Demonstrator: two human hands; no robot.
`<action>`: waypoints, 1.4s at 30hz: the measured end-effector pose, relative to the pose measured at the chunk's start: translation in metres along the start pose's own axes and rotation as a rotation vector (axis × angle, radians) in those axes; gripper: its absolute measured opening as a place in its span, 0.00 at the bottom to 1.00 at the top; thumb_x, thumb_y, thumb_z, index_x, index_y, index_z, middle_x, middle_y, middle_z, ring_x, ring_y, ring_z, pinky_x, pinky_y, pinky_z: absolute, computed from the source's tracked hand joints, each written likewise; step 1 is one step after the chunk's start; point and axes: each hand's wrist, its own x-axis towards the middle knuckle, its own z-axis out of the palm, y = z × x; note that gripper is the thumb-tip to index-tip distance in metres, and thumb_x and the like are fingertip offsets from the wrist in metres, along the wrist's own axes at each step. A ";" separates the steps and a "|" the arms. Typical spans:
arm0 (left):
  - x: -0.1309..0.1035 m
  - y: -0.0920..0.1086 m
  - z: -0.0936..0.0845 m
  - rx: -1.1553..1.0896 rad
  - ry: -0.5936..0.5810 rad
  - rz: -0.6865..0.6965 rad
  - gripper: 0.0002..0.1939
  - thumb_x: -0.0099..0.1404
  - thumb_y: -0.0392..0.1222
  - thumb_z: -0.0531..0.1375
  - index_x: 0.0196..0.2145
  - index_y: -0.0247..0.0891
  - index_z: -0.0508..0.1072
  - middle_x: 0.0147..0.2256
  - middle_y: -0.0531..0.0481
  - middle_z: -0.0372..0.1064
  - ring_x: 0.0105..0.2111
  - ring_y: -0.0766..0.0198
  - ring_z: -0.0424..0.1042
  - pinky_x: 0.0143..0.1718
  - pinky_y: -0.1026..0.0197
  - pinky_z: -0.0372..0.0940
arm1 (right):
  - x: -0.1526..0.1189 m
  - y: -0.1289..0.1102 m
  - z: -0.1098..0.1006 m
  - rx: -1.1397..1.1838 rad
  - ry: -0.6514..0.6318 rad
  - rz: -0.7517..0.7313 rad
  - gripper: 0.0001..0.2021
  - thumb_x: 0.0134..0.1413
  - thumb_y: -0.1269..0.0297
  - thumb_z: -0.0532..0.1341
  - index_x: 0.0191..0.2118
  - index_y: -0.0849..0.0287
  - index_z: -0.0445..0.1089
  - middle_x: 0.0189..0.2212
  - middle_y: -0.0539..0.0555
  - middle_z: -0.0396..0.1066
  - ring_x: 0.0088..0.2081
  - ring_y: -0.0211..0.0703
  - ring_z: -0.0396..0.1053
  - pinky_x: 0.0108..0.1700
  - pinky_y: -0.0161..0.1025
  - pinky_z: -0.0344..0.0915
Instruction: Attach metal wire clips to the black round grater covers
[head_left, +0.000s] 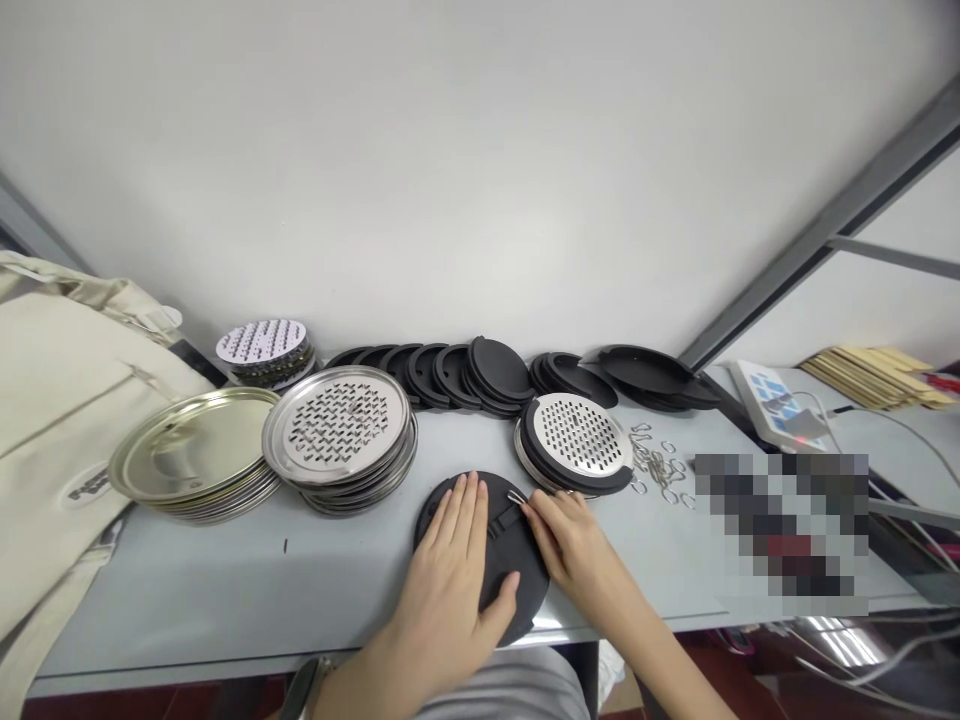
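Observation:
A black round plastic disc (517,590) lies at the table's front edge, close to my body. My left hand (450,570) rests flat on it, fingers stretched out together and thumb apart. At the disc's upper right, my right hand (566,535) pinches a small metal clip (516,496); part of the clip is hidden by the fingers. The clip sits beside a raised slot (504,520) in the disc. Just beyond my right hand is a round metal grater plate (583,434) with a black rim piece, on a stack. Loose metal rings and clips (661,468) are scattered right of it.
Stacks of grater plates (349,425) and gold-coloured metal lids (202,445) stand left. Black discs (499,370) line the wall. A purple-topped grater stack (262,342) is behind. A cloth bag (60,400) hangs over the left edge; a power strip (780,400) and cables lie right.

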 end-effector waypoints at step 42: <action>-0.004 -0.014 -0.021 0.006 -0.161 0.101 0.37 0.69 0.44 0.51 0.68 0.28 0.39 0.68 0.35 0.36 0.68 0.48 0.39 0.64 0.44 0.52 | -0.009 -0.001 -0.007 0.339 -0.161 0.210 0.17 0.70 0.61 0.44 0.27 0.55 0.52 0.22 0.49 0.62 0.29 0.44 0.61 0.34 0.40 0.57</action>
